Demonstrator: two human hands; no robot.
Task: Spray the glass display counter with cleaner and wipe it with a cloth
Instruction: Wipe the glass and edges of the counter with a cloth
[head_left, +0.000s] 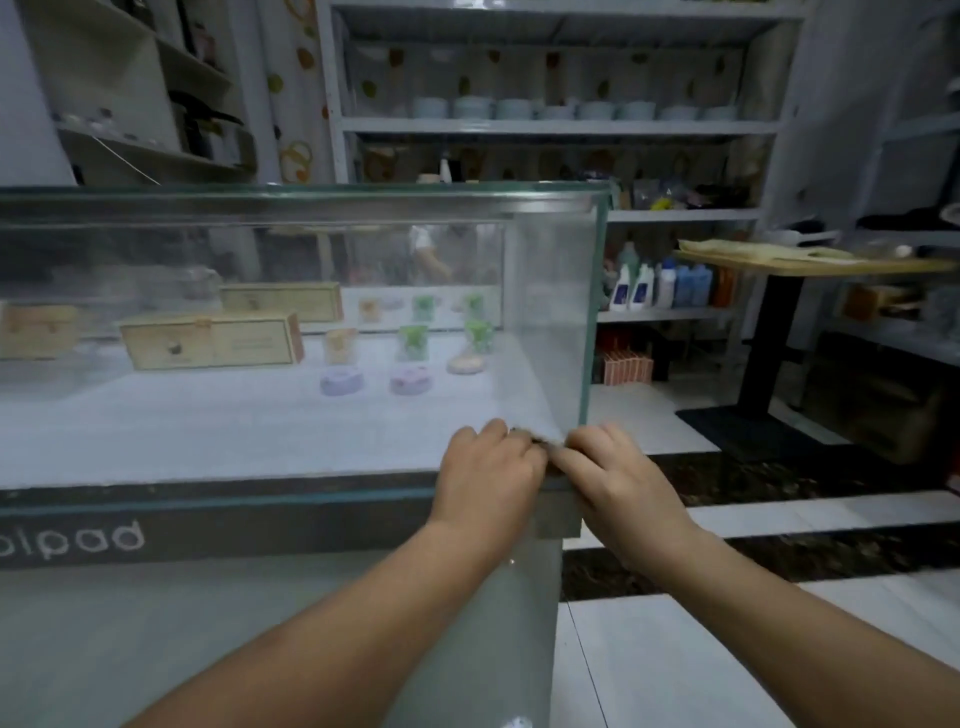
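Fingers (493, 431) of the left hand (488, 480) curl down over a small dark grey cloth (537, 440), holding it against the lower right corner of the glass display bench (550, 312). Most of the cloth is hidden under the hands. From the other side the right hand (621, 486) meets it, bent fingertips touching the cloth; whether they grip it I cannot tell. Inside the bench, on its white floor, lie pale wooden boxes (208, 343) and lilac round soaps (340, 379). Behind stands grey metal shelving (561, 124) with white and blue plastic bottles (654, 286).
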